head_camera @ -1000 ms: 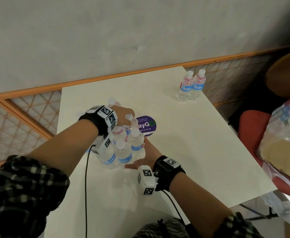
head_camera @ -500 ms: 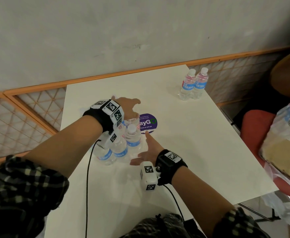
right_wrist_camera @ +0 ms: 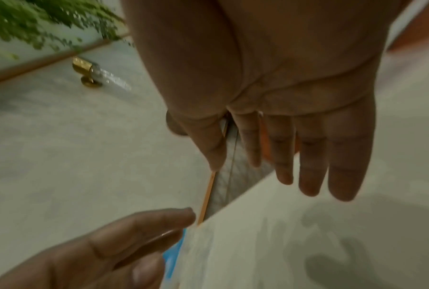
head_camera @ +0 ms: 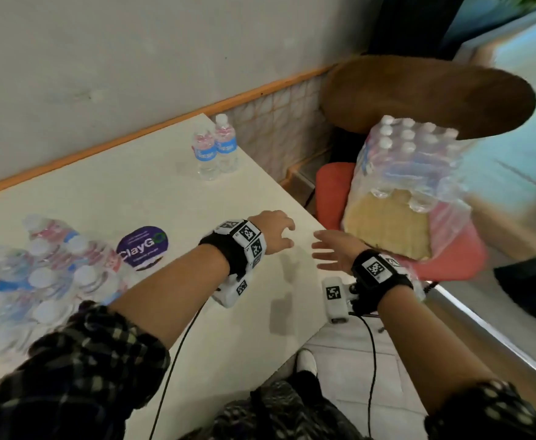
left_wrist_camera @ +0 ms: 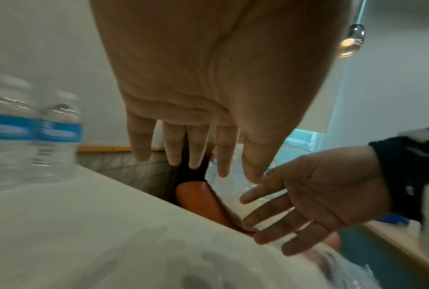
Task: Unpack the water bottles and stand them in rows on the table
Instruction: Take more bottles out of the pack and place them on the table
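A blurred cluster of several water bottles (head_camera: 47,274) stands at the left of the white table (head_camera: 228,328). Two more bottles (head_camera: 215,150) stand side by side near the far right edge; they show at the left in the left wrist view (left_wrist_camera: 33,133). A shrink-wrapped pack of bottles (head_camera: 409,173) sits on a red chair (head_camera: 453,258) to the right of the table. My left hand (head_camera: 276,231) and right hand (head_camera: 333,252) hang over the table's right edge, both empty with fingers spread (left_wrist_camera: 196,150) (right_wrist_camera: 307,162), short of the pack.
A purple round sticker (head_camera: 142,246) lies on the table between the cluster and my left arm. A brown round chair back (head_camera: 428,96) rises behind the pack. Wrist-camera cables (head_camera: 371,360) hang from both arms. The wall with an orange rail (head_camera: 133,134) runs behind the table.
Both hands let go of the bottle cluster and swung right toward the pack on the chair. The head view turned right, so the cluster now sits far left.
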`<state>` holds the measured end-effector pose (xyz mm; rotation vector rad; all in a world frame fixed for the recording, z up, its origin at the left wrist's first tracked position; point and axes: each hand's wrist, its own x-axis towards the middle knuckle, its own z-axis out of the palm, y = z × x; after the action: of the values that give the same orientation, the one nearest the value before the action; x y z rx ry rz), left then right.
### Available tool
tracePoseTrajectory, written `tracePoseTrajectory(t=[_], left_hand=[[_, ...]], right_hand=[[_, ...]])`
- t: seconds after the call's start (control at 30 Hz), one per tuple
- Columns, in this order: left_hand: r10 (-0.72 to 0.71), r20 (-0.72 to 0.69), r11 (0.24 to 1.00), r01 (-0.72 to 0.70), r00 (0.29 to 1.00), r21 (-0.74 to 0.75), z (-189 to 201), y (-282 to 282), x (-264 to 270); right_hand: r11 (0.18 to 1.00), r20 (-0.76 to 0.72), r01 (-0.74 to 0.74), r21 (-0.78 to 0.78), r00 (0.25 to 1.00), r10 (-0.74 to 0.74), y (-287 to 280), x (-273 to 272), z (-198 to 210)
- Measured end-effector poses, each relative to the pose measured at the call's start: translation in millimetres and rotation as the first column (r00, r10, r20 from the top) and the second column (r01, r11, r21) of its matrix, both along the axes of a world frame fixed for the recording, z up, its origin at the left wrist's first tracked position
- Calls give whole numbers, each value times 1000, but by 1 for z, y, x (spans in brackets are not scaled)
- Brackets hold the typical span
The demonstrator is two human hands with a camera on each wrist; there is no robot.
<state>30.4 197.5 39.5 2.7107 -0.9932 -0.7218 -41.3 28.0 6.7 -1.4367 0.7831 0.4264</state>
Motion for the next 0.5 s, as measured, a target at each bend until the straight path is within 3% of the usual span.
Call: tracePoseTrajectory(t=[0.23,0.37,0.43,0.5], left_hand=[[-37,10,976,39,999,-213,2,-145,3],[-32,43,976,40,999,-215,3,-194,16],[-8,56,971,22,998,-240,1,-208,23],[26,81,956,-1,996,-294,-2,-216,28]], right_hand=[[933,84,312,-181,950,-301,-146,-9,12],[897,52,258,-358,965,-256,-195,2,11],[863,26,104,-495,994,-106,-214,13,10],[859,82,175,-481,985,-154,-221,22,26]])
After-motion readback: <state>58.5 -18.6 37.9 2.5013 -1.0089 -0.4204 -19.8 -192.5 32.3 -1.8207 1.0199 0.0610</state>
